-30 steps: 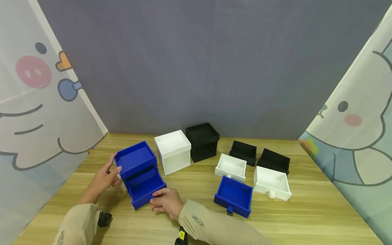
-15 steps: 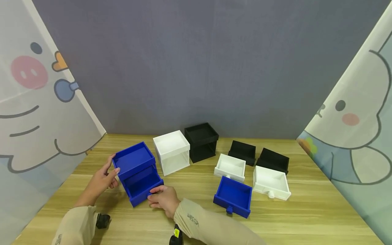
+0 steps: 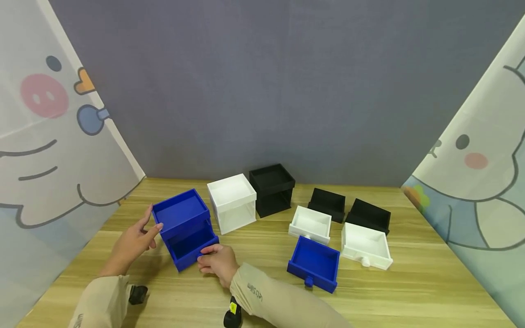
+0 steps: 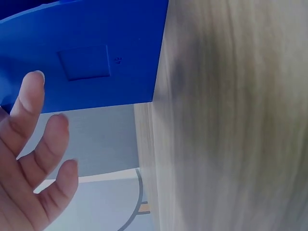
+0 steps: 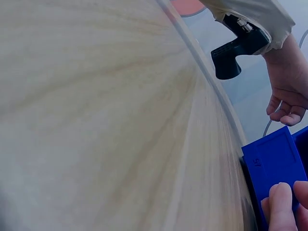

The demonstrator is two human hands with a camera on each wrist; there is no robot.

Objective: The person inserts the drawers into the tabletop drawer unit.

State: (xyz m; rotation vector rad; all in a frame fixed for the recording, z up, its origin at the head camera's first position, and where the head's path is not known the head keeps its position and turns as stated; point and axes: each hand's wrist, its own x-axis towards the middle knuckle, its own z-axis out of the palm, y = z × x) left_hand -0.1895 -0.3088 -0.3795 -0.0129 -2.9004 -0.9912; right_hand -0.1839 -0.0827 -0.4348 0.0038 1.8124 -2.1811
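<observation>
A blue drawer cabinet (image 3: pixel 180 212) with a tray-like top stands at the left of the table. My left hand (image 3: pixel 133 243) holds its upper left side, thumb at the front corner; three of its fingers hang loosely bent beside the cabinet's side wall (image 4: pixel 86 62) in the left wrist view. A blue drawer (image 3: pixel 187 260) sits partly inside the lower opening, its front still jutting out. My right hand (image 3: pixel 219 262) pinches the drawer at its front, where the knob is hidden by the fingers. The opening above it is mostly hidden under the top.
Behind to the right stand a white cabinet (image 3: pixel 231 196) and a black cabinet (image 3: pixel 270 180). Loose drawers lie at the right: a blue one (image 3: pixel 313 262), white ones (image 3: pixel 365 243) and black ones (image 3: pixel 326 202). A grey cloth wall (image 3: pixel 287 91) closes the back.
My right hand has pushed the blue drawer farther into the cabinet, up and to the left. My left hand keeps its hold on the cabinet.
</observation>
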